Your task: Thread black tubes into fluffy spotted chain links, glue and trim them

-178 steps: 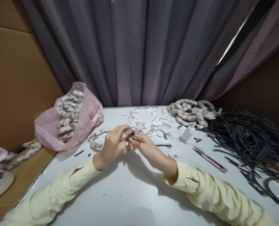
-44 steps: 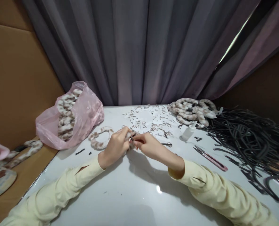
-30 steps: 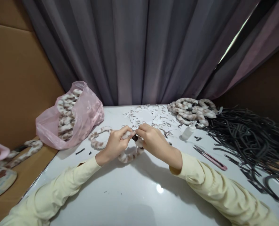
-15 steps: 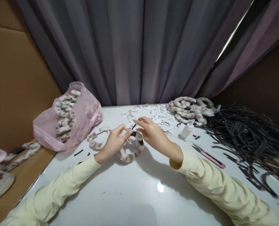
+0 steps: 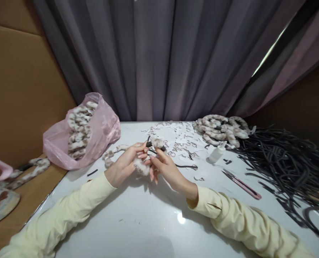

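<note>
My left hand [image 5: 125, 163] and my right hand [image 5: 161, 167] meet over the middle of the white table [image 5: 148, 218]. Together they hold a fuzzy headband [image 5: 157, 142] with a cream and brown spotted cover. Its black ends stick up between my fingertips, and a furry part [image 5: 141, 166] hangs below my left fingers. A second fuzzy band [image 5: 111, 154] lies flat on the table just left of my left hand.
A pink plastic bag [image 5: 81, 132] of fuzzy bands sits at the left. More fuzzy bands [image 5: 220, 128] are piled at the back right, beside a heap of bare black headbands [image 5: 283, 161]. A small white bottle [image 5: 215, 152], pink-handled snips [image 5: 242, 184] and paper scraps [image 5: 181, 141] lie nearby.
My hands turned the headband, so its black ends now point up and away. My right hand dropped from above the band to grip it from below.
</note>
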`<control>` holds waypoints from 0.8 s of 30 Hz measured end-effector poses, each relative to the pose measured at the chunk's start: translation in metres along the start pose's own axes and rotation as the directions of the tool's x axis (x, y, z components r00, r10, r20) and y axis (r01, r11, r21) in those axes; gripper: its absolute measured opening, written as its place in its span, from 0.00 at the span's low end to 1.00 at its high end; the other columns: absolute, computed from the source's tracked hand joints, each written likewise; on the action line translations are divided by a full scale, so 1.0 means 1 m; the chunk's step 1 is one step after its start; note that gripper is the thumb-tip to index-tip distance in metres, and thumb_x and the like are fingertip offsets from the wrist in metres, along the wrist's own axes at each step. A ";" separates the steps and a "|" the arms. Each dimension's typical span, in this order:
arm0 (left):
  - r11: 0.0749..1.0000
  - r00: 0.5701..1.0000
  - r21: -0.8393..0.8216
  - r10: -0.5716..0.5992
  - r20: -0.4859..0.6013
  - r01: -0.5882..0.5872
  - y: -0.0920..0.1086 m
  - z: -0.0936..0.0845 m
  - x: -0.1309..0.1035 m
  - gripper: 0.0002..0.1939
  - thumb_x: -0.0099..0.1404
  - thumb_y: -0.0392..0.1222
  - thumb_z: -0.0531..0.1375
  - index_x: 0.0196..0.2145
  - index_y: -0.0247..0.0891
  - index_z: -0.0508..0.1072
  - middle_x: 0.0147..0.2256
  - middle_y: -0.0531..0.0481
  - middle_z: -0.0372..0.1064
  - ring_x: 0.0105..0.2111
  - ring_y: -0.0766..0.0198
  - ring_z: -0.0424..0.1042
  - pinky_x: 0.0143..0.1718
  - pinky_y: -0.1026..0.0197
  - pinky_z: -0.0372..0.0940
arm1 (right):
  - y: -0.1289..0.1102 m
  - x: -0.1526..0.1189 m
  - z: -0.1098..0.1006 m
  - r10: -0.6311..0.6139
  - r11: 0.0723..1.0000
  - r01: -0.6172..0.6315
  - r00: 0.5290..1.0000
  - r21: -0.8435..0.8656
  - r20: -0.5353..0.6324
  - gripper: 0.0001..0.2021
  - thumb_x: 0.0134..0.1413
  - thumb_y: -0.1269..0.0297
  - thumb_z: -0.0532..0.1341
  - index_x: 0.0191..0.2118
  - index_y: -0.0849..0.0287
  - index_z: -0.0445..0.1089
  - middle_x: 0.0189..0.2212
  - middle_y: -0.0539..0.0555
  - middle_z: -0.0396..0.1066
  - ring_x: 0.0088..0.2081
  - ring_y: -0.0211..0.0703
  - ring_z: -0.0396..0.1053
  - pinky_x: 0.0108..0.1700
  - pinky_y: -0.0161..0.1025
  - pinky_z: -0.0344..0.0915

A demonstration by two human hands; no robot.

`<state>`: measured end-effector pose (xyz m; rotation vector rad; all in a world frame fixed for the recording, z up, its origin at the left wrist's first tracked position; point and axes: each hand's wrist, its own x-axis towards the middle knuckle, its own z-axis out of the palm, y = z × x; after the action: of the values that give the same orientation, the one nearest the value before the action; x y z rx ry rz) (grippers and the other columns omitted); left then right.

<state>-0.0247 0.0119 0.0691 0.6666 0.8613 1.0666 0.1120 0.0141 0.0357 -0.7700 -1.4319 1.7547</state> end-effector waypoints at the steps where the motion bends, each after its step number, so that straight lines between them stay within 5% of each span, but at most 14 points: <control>1: 1.000 1.000 -0.022 -0.010 0.013 0.010 0.001 0.002 -0.001 0.11 0.55 0.36 0.60 0.21 0.36 0.58 0.14 0.62 0.46 0.13 0.75 0.52 0.16 0.70 0.56 | -0.001 0.000 0.001 -0.010 0.997 0.010 1.000 0.079 0.009 0.12 0.57 0.60 0.54 0.45 0.56 0.58 0.28 0.48 0.68 0.14 0.31 0.62 0.13 0.29 0.55; 7: 0.999 0.998 -0.026 0.042 0.052 -0.041 -0.001 0.007 -0.005 0.10 0.50 0.33 0.63 0.25 0.35 0.63 0.17 0.61 0.52 0.13 0.77 0.50 0.16 0.70 0.57 | -0.010 0.002 0.000 -0.002 0.986 -0.016 0.995 0.168 0.104 0.09 0.56 0.60 0.54 0.38 0.59 0.64 0.21 0.45 0.63 0.12 0.27 0.53 0.12 0.28 0.45; 12: 0.979 0.987 0.123 0.160 0.025 -0.162 -0.003 0.008 -0.007 0.08 0.53 0.37 0.63 0.26 0.33 0.66 0.17 0.58 0.56 0.14 0.77 0.51 0.16 0.72 0.53 | -0.003 0.005 -0.002 -0.063 0.996 0.060 0.997 0.070 0.042 0.14 0.57 0.60 0.52 0.23 0.60 0.60 0.14 0.44 0.58 0.10 0.26 0.49 0.13 0.28 0.44; 19: 0.958 0.980 0.217 0.199 -0.032 -0.187 -0.005 0.006 -0.006 0.14 0.52 0.41 0.64 0.21 0.34 0.61 0.18 0.57 0.58 0.15 0.78 0.52 0.17 0.72 0.50 | -0.001 0.005 -0.002 -0.086 0.994 0.085 0.996 -0.075 -0.016 0.17 0.59 0.61 0.51 0.20 0.59 0.56 0.07 0.43 0.54 0.09 0.28 0.48 0.13 0.27 0.43; 24: 0.830 0.919 0.450 0.391 -0.051 -0.329 -0.009 0.005 -0.006 0.13 0.56 0.46 0.61 0.27 0.36 0.62 0.18 0.58 0.60 0.15 0.75 0.53 0.18 0.70 0.49 | -0.003 0.003 0.000 -0.067 0.991 0.056 0.994 -0.121 -0.088 0.18 0.58 0.59 0.51 0.19 0.58 0.55 0.07 0.44 0.55 0.10 0.29 0.49 0.13 0.28 0.43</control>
<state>-0.0182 0.0031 0.0661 1.1781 1.1426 1.2848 0.1111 0.0173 0.0387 -0.8481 -1.4921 1.5792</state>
